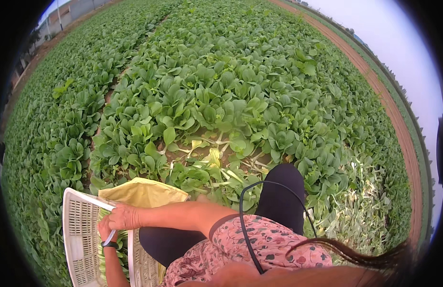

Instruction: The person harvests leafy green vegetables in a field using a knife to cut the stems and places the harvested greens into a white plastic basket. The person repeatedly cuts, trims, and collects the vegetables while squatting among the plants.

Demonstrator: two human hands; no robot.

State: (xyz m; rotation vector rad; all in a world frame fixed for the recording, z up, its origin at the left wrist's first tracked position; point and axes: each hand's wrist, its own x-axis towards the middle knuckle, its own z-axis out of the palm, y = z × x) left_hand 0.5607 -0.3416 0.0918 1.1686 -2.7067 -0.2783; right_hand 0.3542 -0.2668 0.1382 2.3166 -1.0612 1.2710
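My right hand (124, 216) reaches across to the white plastic crate (86, 197) at lower left, closed around a knife whose blade (109, 238) points down. Just beside and below it is my left hand (104, 226), with a black band at the wrist, over leafy greens (102, 262) inside the crate. The two hands touch or nearly touch. The right hand partly hides the left, so whether the left grips anything cannot be told. A yellow woven sack (142, 193) lies against the crate's far side.
Dense rows of leafy green vegetables (221, 79) spread ahead. Loose leaves and yellowed stalks (214, 157) lie on soil before my knees. More wilted trimmings (365, 204) cover the ground at right. My dark-clad knee (286, 190) juts forward. A black cord (242, 215) loops across my patterned sleeve.
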